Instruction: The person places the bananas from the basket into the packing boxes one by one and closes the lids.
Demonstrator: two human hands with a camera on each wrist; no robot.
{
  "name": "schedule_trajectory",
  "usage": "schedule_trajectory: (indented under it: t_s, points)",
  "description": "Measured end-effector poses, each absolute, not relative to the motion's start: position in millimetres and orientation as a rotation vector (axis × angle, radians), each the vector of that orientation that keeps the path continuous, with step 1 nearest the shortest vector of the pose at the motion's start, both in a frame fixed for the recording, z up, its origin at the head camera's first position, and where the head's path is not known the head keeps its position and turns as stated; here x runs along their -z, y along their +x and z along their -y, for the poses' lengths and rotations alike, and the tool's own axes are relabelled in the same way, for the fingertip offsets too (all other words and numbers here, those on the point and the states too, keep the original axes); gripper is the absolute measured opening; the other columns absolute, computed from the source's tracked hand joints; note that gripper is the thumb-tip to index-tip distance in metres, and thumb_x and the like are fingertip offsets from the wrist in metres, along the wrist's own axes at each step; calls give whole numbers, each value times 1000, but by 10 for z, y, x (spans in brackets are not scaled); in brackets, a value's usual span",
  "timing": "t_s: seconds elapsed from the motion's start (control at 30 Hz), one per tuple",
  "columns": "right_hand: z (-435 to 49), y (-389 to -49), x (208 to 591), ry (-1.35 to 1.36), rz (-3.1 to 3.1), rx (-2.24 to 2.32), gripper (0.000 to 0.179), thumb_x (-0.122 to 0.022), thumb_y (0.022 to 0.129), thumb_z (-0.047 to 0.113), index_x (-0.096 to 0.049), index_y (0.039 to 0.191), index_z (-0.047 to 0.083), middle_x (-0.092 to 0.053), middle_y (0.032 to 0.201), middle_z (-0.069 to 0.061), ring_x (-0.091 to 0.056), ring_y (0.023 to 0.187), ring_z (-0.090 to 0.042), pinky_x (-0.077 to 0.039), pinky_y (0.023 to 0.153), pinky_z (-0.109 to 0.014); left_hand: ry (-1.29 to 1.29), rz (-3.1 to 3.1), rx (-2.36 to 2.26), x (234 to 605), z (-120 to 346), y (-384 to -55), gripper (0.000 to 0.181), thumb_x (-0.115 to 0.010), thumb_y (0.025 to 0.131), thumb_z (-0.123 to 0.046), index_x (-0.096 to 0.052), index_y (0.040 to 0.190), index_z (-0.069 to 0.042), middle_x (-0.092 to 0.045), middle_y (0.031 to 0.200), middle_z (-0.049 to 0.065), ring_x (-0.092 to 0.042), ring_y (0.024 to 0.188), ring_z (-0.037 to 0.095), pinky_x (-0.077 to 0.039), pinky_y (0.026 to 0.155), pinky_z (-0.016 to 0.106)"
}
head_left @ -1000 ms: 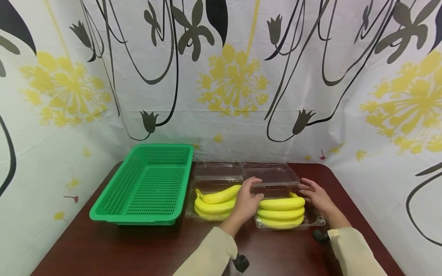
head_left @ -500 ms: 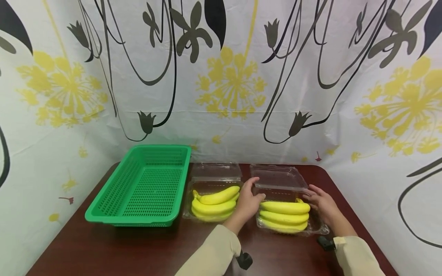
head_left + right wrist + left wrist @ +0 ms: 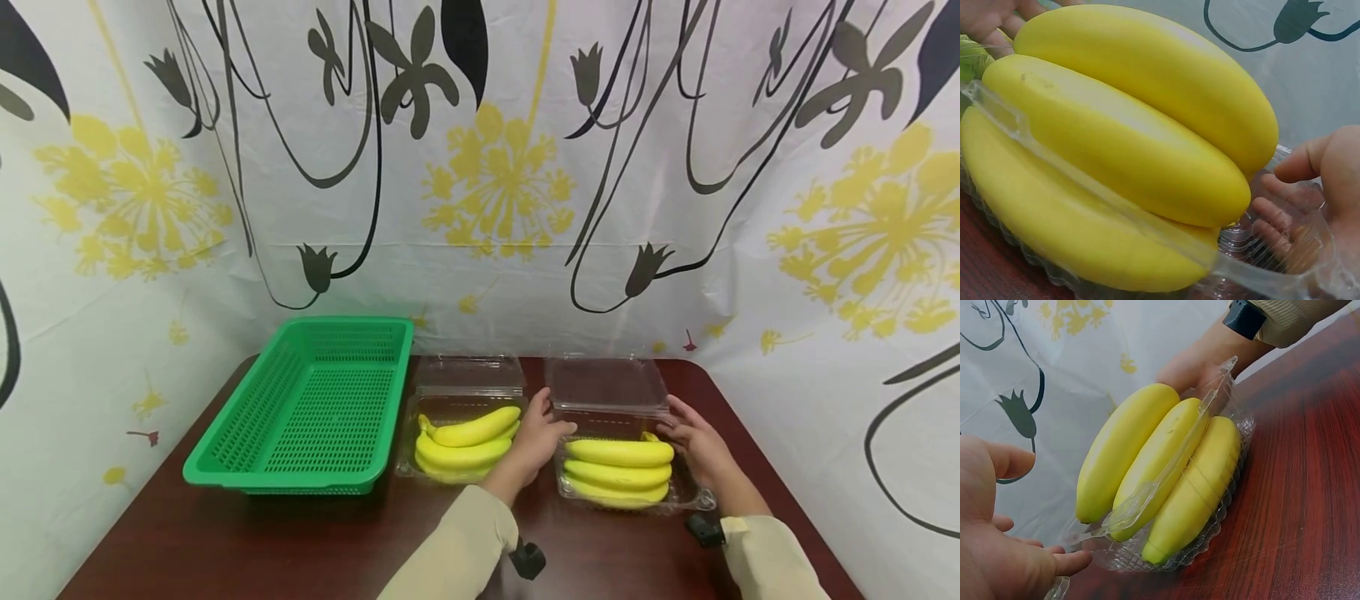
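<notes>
A clear plastic clamshell box (image 3: 703, 500) with its lid (image 3: 606, 382) tipped back sits at the right of the table. Three yellow bananas (image 3: 618, 475) lie side by side in it, large in the right wrist view. My left hand (image 3: 534, 437) is at the box's left side, fingers extended toward the hinge, fingertips right at the plastic in the left wrist view. At the right end is my right hand (image 3: 697, 442), its fingers loosely bent by the back corner. Through the clear plastic, several of its fingers (image 3: 1272, 215) show in the right wrist view.
Left of my left hand stands a second clear box (image 3: 405, 467), lid (image 3: 468, 372) laid back, with bananas (image 3: 461, 454) inside. A green perforated basket (image 3: 197, 471) occupies the table's left side. A patterned curtain (image 3: 480, 167) hangs behind the table (image 3: 300, 550).
The right box has shifted right, away from the left box, with both hands at its sides. Its lid has swung up a little from lying flatter.
</notes>
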State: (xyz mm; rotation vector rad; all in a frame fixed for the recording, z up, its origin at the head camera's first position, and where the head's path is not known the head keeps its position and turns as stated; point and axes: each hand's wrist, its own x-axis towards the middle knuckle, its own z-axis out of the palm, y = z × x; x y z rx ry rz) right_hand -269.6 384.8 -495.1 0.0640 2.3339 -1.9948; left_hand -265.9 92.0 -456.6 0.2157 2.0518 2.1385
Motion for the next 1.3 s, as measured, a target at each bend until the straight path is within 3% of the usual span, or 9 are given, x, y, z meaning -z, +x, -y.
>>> schedule_trajectory:
  t_s: [0.1, 0.23, 0.5, 0.9, 1.03, 1.07, 1.2, 1.27, 1.3]
  points:
    - [-3846, -2691, 4960, 87, -2327, 2064, 65, -34, 99, -2, -6, 157, 10, -48, 138, 0, -51, 102, 6, -36, 100, -35, 224, -2060, -2161, 4569, -928, -2661, 76, -67, 86, -5, -28, 151, -3, -32, 150, 25, -37, 132, 44, -35, 105, 52]
    - [-3846, -2682, 4984, 109, -2299, 2170, 64, -36, 99, -4, -13, 157, 11, -53, 119, 17, -52, 104, 4, -44, 87, -20, 218, -2065, -2163, 4562, -929, -2657, 78, -68, 85, -5, -28, 151, -5, -34, 150, 23, -38, 131, 44, -36, 104, 52]
    - [-3823, -2657, 5015, 124, -2281, 2310, 56, -43, 100, -3, -29, 152, 13, -49, 121, 13, -54, 105, 2, -47, 86, -22, 193, -2034, -2138, 4542, -902, -2648, 81, -67, 87, -7, -22, 155, -11, -30, 152, 19, -37, 133, 42, -36, 104, 53]
    - [-3813, -2626, 5025, 108, -2210, 2439, 40, -45, 100, -3, -40, 138, 8, -56, 113, 18, -56, 102, 2, -49, 84, -20, 256, -2019, -2122, 4548, -890, -2655, 82, -68, 88, -9, -23, 155, -23, -26, 155, 16, -35, 134, 40, -40, 100, 52]
    - [-3801, -2624, 5007, 162, -2166, 2483, 34, -45, 100, -4, -46, 132, 6, -58, 112, 14, -58, 99, 0, -50, 83, -21, 315, -2040, -2111, 4526, -874, -2636, 80, -66, 88, -8, -25, 155, -24, -24, 155, 15, -32, 136, 40, -39, 101, 52]
    - [-3795, -2616, 4994, 194, -2157, 2477, 38, -46, 100, -2, -44, 137, 5, -55, 123, 11, -58, 97, 0, -50, 83, -20, 323, -2061, -2106, 4523, -874, -2631, 78, -65, 87, -8, -29, 154, -23, -26, 155, 14, -32, 136, 40, -39, 101, 52]
    - [-3771, -2594, 4934, 288, -2033, 2540, 50, -54, 100, 11, -35, 146, 3, -53, 123, 8, -61, 92, -1, -50, 85, -21, 359, -2109, -2124, 4521, -869, -2624, 64, -58, 84, 1, -45, 145, -16, -40, 147, 12, -42, 129, 34, -45, 92, 46]
    - [-3776, -2578, 4907, 258, -1948, 2620, 43, -55, 100, 13, -45, 141, 7, -59, 118, 8, -63, 90, -3, -51, 84, -23, 370, -2135, -2144, 4523, -866, -2622, 58, -53, 84, 4, -53, 139, -12, -49, 139, 11, -48, 120, 31, -46, 86, 39]
    - [-3781, -2577, 4898, 231, -1902, 2669, 32, -55, 100, 13, -54, 131, 9, -62, 104, 10, -63, 90, -5, -51, 83, -24, 373, -2147, -2150, 4521, -862, -2618, 55, -50, 84, 5, -56, 136, -11, -52, 135, 10, -50, 117, 29, -46, 85, 37]
